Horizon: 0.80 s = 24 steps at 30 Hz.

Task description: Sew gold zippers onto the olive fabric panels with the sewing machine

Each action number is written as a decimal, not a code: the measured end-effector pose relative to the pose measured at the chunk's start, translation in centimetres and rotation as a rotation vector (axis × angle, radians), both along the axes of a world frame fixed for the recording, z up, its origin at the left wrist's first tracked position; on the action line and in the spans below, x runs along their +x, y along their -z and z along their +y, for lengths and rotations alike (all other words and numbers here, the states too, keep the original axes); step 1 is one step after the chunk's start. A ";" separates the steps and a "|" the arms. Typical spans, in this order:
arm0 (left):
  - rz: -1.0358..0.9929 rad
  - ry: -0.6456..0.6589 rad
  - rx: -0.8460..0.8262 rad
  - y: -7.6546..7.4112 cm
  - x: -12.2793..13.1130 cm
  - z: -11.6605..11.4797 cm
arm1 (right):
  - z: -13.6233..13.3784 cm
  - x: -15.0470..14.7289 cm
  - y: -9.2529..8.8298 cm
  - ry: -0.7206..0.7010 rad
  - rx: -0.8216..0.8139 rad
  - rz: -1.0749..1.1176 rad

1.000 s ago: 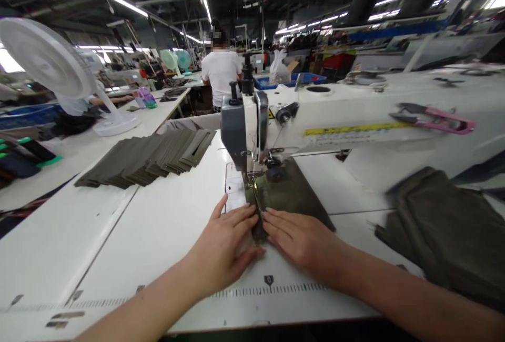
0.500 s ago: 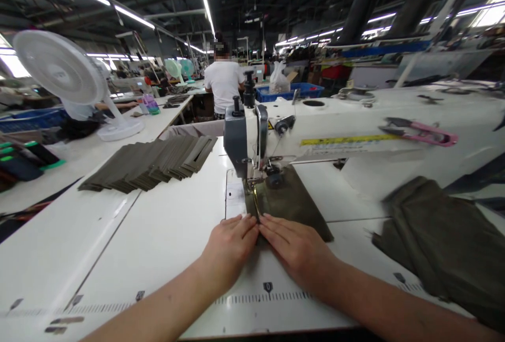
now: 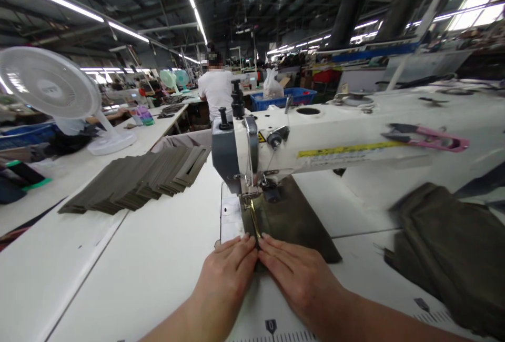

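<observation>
My left hand (image 3: pixel 229 274) and my right hand (image 3: pixel 300 278) lie flat, fingers stretched out and side by side, on a dark olive fabric piece (image 3: pixel 294 221). The fingertips meet at a brass-coloured zipper (image 3: pixel 254 221) that runs up under the presser foot (image 3: pixel 249 193) of a white sewing machine (image 3: pixel 315 134). The fabric lies on the white table (image 3: pixel 158 263), just in front of the needle. The near end of the fabric is hidden under my hands.
A stack of olive cut pieces (image 3: pixel 138 180) lies at the left. A pile of olive fabric (image 3: pixel 450 252) sits at the right. Pink thread snips (image 3: pixel 430 138) rest on the machine arm. A white fan (image 3: pixel 51 89) stands far left. A person in a white shirt (image 3: pixel 216 90) is behind.
Both hands have slid forward along the fabric toward the presser foot, and the left hand's fingers have drawn together. The camera has moved closer and tilted up slightly.
</observation>
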State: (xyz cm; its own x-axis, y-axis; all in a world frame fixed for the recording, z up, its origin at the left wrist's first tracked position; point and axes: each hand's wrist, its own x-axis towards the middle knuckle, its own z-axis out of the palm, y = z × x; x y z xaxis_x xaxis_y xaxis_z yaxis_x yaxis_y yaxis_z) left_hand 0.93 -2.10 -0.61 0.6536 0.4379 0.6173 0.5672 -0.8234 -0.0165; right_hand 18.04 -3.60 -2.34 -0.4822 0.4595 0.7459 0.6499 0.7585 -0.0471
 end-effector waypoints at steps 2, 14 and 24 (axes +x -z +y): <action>0.003 -0.002 0.015 0.0 0.0 0.2 | 0.1 -0.1 0.0 0.004 0.002 0.001; 0.102 0.037 -0.114 -1.0 -0.5 1.7 | 1.7 -0.3 -0.4 0.010 -0.002 -0.027; 0.039 0.053 -0.050 -0.6 -0.3 4.1 | 3.7 -0.6 -0.2 0.011 -0.025 0.006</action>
